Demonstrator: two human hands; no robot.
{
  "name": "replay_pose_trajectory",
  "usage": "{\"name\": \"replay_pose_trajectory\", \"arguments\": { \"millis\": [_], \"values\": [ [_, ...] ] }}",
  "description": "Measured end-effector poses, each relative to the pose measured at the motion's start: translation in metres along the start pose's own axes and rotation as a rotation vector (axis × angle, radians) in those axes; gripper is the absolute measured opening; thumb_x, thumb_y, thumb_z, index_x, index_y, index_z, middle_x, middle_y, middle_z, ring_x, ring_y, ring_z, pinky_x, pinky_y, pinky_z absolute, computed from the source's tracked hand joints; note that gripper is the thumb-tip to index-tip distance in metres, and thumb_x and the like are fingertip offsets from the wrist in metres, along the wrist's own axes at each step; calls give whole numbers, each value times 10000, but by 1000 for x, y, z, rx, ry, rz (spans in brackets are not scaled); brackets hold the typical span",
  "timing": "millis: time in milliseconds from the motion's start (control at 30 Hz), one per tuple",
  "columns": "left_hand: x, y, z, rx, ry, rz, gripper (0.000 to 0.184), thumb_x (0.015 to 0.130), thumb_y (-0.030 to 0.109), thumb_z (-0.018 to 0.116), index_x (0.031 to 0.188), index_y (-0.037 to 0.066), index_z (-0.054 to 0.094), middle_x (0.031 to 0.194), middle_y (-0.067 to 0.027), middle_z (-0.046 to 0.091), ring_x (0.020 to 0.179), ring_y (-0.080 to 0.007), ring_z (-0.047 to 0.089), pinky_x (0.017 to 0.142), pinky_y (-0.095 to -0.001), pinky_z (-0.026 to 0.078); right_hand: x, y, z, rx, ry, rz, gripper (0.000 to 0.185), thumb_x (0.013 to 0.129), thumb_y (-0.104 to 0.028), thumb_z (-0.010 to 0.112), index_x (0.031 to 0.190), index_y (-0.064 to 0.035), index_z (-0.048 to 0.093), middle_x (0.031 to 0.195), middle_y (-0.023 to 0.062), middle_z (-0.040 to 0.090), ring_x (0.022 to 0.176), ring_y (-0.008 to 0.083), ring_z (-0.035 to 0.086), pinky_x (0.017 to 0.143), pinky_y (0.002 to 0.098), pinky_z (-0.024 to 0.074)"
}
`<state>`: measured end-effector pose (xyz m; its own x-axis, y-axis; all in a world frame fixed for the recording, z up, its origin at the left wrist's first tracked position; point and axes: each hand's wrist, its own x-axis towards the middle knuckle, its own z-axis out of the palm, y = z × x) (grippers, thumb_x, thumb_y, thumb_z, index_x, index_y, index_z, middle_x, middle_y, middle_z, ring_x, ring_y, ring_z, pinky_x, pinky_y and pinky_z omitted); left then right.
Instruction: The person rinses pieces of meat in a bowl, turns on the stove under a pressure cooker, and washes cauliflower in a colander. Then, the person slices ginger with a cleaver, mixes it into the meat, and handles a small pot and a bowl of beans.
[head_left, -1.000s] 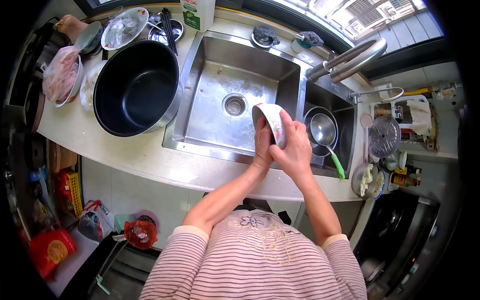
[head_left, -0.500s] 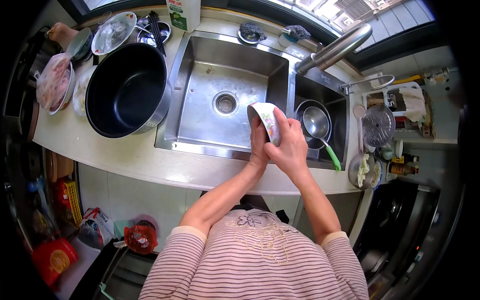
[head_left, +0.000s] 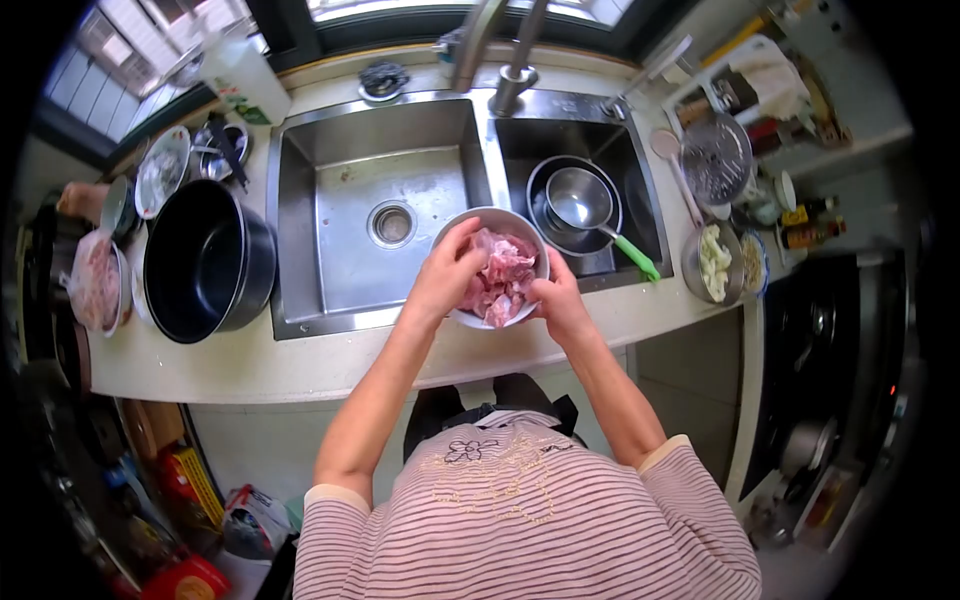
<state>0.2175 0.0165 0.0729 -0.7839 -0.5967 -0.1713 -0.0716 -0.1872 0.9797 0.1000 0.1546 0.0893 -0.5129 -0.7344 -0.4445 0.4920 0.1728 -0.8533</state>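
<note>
Chunks of raw meat (head_left: 508, 262) fill a white bowl (head_left: 480, 213), which now faces up above the front edge of the sink. My left hand (head_left: 442, 272) holds the bowl's left side, its fingers reaching over the rim and against the meat. On the right side, my right hand (head_left: 562, 303) grips the rim with the thumb over it and the other fingers mostly hidden beneath.
To the left of the sink basin (head_left: 350, 230) stands a large black pot (head_left: 195, 260). A green-handled ladle (head_left: 585, 200) lies in a pan in the smaller basin (head_left: 640, 170). At the right, a metal bowl (head_left: 690, 262) holds pale green vegetable pieces.
The bowl, tilted away over the sink before, is now level with its meat showing. My left hand has shifted to its left side. The view has turned to the right.
</note>
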Motion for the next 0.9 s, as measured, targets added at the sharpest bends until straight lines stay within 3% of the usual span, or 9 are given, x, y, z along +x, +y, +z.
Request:
{"name": "replay_pose_trajectory", "arguments": {
  "millis": [167,200,333,467,533,600,733,800,900],
  "values": [
    [-35,31,60,1122,-113,197,705,642,208,706,1302,181,459,1258,-174,475,1118,-315,503,873,-380,472,-21,16,-40,169,-35,62,723,632,11,458,1342,-78,357,1098,96,551,759,197,632,464,296,566],
    [-36,30,74,1113,-49,219,661,607,175,706,1236,229,507,1186,-169,494,1032,-357,526,807,-413,493,-24,20,-47,191,-19,56,707,644,5,457,1340,-70,365,1103,96,548,735,189,633,462,286,560],
    [-29,20,104,1190,-32,248,470,629,165,715,1081,171,589,1031,-127,544,942,-321,563,714,-418,498,-39,21,-75,110,-13,31,684,659,-7,473,1335,-61,387,1104,91,546,712,169,631,438,249,531],
    [-34,35,106,1134,41,134,255,714,127,693,966,129,656,891,-151,607,793,-288,620,659,-361,514,-56,4,-98,88,-23,27,696,668,-10,487,1352,-64,367,1123,97,537,744,149,622,432,235,511],
    [-44,58,115,1067,-20,302,296,704,82,693,996,108,651,941,-142,618,786,-247,628,646,-337,517,-64,-3,-107,50,-28,-52,701,669,-10,486,1357,-67,362,1137,94,531,784,145,614,432,226,504],
    [-54,83,122,923,-10,350,327,691,37,692,1012,83,645,1000,-134,620,763,-206,625,630,-306,512,-74,-17,-120,43,-87,-97,727,658,-9,500,1366,-72,348,1195,99,502,972,174,571,661,269,542],
    [-84,118,128,564,270,370,310,709,-60,667,1011,-7,616,1002,-106,579,662,-82,534,554,-201,447,-99,-61,-133,210,-269,-153,819,626,-27,555,1392,-72,271,1278,120,438,1181,219,450,982,338,376],
    [-96,122,140,511,398,442,293,754,33,665,1032,1,577,953,-105,519,689,-100,491,587,-208,417,-115,-91,-136,273,-383,-193,868,619,-45,588,1405,-70,221,1314,131,402,1253,230,384,1068,352,264],
    [-109,117,156,244,493,517,394,771,222,669,1073,26,508,909,-105,474,751,-150,487,659,-270,426,-126,-119,-143,210,-586,-274,927,653,-87,640,1412,-52,107,1347,175,345,1268,260,365,1054,378,281]
  ]
}}
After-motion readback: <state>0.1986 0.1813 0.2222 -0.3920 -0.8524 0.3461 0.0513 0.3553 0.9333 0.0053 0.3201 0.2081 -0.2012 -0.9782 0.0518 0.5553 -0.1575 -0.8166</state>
